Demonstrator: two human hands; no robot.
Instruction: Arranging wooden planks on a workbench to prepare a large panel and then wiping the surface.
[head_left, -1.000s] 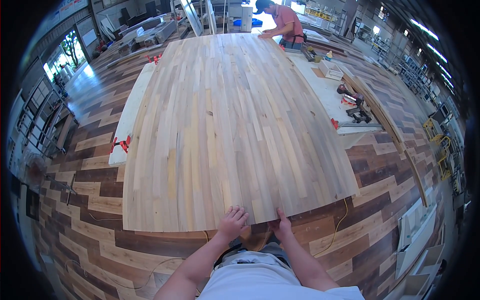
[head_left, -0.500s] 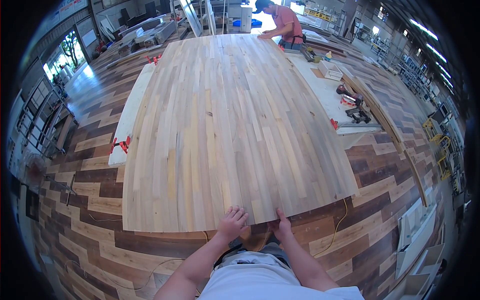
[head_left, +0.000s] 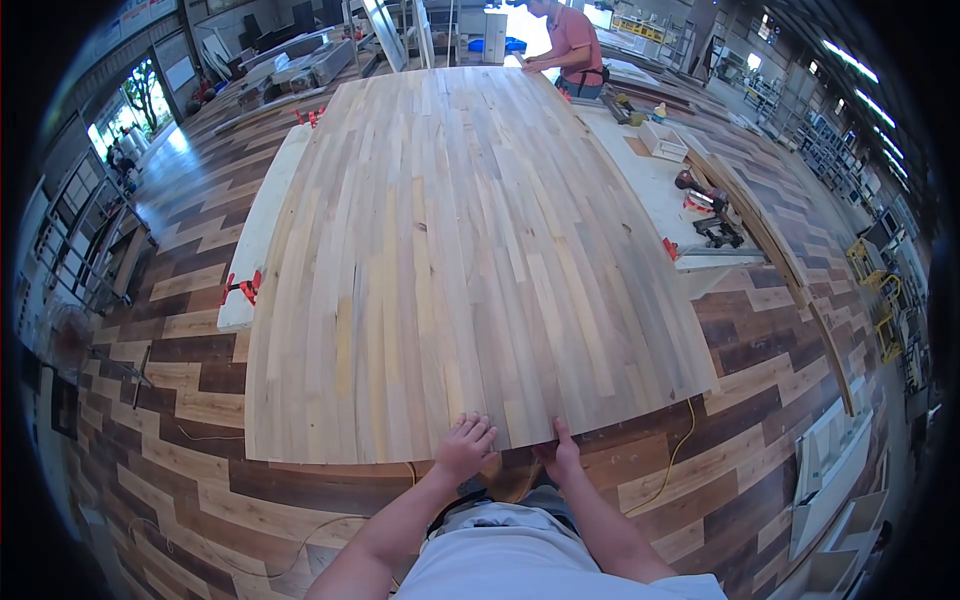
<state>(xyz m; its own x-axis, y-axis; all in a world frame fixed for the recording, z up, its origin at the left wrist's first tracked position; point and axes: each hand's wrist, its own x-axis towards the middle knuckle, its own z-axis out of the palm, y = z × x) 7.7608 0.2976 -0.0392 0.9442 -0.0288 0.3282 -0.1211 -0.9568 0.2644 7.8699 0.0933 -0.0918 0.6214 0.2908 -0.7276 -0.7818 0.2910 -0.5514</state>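
Note:
A large panel of wooden strips (head_left: 430, 270) lies flat in front of me, its near edge at my waist. My left hand (head_left: 466, 447) rests palm down on that edge, fingers stretched over the top face. Just to its right, my right hand (head_left: 562, 455) grips the same edge, thumb on top and fingers curled below, partly hidden. Red clamps (head_left: 243, 288) sit by the panel's left side, and another red clamp (head_left: 669, 248) shows at its right side.
At the panel's far right corner a co-worker in a red shirt (head_left: 575, 45) bends over it. A white side table (head_left: 650, 190) holds a cordless drill (head_left: 697, 190), a black tool (head_left: 718, 233) and a white box (head_left: 662, 140). Yellow cord (head_left: 683, 440) and long boards (head_left: 825, 340) lie to the right.
The co-worker's head has risen partly out of view, and their hands have shifted slightly at the far edge. My hands and the panel stay where they were.

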